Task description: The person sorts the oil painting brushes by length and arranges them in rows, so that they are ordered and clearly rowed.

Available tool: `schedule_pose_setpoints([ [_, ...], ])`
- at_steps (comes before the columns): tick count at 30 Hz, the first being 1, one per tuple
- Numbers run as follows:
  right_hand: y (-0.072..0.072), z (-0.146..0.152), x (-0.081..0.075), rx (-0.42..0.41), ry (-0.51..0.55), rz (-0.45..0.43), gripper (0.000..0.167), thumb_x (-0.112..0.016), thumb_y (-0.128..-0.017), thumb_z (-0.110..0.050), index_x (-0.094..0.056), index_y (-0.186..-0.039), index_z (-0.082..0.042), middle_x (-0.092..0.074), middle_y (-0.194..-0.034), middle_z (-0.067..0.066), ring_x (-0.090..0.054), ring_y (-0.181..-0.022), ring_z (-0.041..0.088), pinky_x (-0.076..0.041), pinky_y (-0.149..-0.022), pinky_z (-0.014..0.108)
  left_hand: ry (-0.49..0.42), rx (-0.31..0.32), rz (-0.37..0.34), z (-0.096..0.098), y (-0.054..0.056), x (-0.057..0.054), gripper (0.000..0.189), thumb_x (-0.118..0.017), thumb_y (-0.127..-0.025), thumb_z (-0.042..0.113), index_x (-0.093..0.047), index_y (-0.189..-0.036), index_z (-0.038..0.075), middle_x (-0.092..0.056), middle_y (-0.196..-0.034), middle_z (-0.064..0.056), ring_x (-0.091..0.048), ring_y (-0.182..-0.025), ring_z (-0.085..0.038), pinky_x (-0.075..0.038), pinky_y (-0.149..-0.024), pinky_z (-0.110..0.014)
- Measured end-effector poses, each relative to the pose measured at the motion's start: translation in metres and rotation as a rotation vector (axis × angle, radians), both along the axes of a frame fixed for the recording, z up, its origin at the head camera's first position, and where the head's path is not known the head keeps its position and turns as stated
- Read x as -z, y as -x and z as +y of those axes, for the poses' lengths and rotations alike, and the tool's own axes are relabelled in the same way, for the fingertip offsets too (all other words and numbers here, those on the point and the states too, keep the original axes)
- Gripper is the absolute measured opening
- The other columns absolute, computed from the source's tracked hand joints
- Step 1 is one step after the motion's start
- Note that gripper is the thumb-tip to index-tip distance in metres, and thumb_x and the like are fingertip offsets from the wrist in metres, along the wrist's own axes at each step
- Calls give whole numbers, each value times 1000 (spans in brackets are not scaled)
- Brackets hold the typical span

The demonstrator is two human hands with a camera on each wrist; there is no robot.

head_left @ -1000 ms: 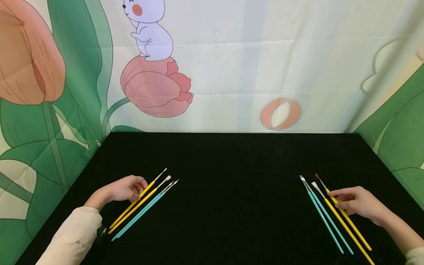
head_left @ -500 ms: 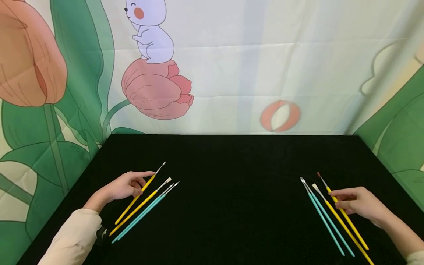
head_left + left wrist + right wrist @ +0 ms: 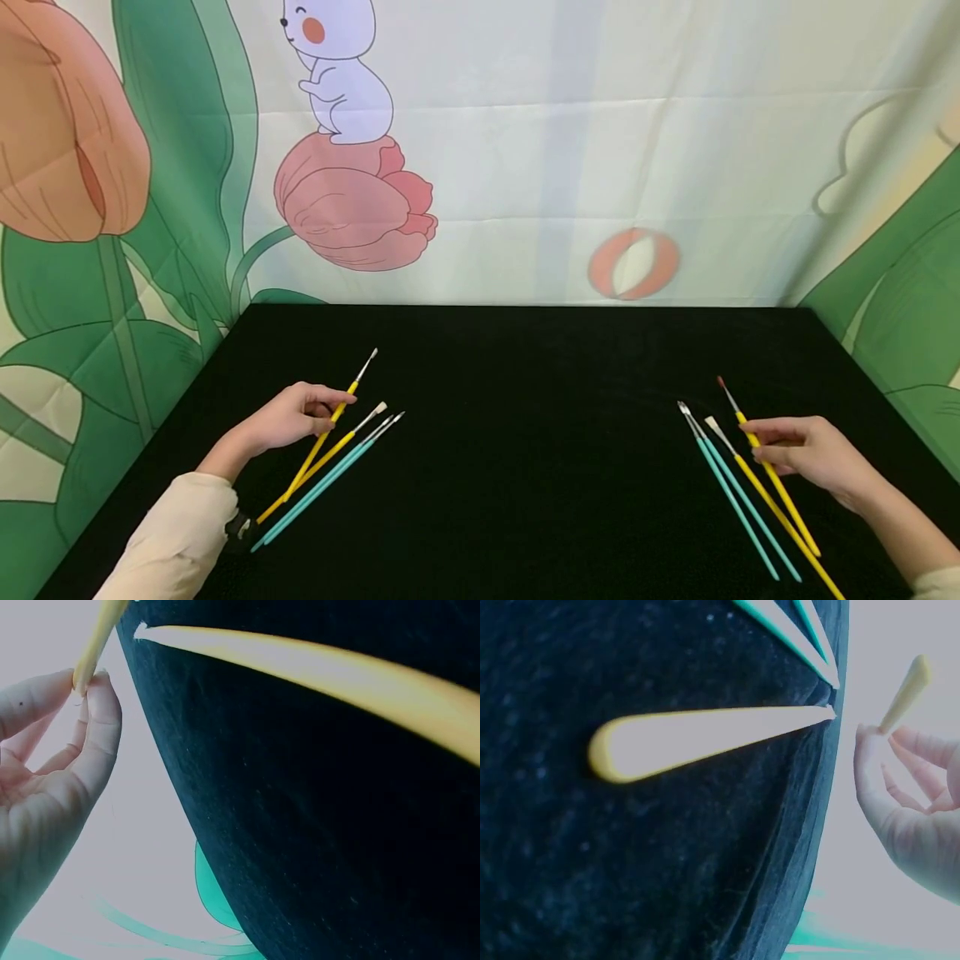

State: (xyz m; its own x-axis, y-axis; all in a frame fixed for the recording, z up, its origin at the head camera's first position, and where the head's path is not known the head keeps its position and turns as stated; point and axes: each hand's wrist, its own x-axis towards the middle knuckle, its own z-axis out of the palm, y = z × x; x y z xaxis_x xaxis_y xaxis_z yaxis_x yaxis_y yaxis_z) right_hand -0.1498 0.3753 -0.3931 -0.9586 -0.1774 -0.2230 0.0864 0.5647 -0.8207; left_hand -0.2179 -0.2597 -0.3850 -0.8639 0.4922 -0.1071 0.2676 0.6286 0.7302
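- Yellow brush (image 3: 308, 462) pinched by left hand (image 3: 285, 419), handle seen crossing left flat brush (image 3: 330, 456).
- Red-tipped brush (image 3: 787, 500) pinched by right hand (image 3: 817, 457), beside right flat brush (image 3: 783, 519).
- Four teal brushes (image 3: 737, 507) laid on table (image 3: 525, 458).

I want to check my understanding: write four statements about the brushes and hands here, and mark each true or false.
1. The left hand holds one yellow brush and the right hand holds another yellow brush. True.
2. The brush in the right hand has a white tip. False: its tip is reddish.
3. Two turquoise brushes lie on each side of the black table. True.
4. Only six brushes appear in the head view. False: there are eight.
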Motion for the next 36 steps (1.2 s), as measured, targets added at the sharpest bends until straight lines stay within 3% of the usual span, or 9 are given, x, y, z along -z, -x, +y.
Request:
schedule_pose_setpoints([
  [10,1,-7,-9,19,18,51,49,-60,-85,-12,-45,-124,14,-59,-104,25,-63,-81,20,-54,-67,32,-49,-20,30,10,0,-1,39,-54,-82,-8,-54,-121,-5,-54,-95,-19,-55,-73,-18,-51,-65,-29],
  [20,4,-11,-12,37,64,95,45,-60,-87,-12,-47,-122,12,-61,-102,21,-63,-82,17,-54,-68,32,-82,-26,49,25,0,-8,38,-55,-84,-6,-52,-121,-5,-54,-95,-19,-56,-72,-18,-53,-64,-37],
  [36,7,-24,-16,35,68,103,48,-58,-87,-11,-42,-125,14,-57,-106,24,-63,-81,20,-54,-69,32,-99,-25,54,38,2,-9,37,-54,-84,-7,-54,-120,-3,-51,-99,-22,-57,-79,-21,-53,-63,-28],
])
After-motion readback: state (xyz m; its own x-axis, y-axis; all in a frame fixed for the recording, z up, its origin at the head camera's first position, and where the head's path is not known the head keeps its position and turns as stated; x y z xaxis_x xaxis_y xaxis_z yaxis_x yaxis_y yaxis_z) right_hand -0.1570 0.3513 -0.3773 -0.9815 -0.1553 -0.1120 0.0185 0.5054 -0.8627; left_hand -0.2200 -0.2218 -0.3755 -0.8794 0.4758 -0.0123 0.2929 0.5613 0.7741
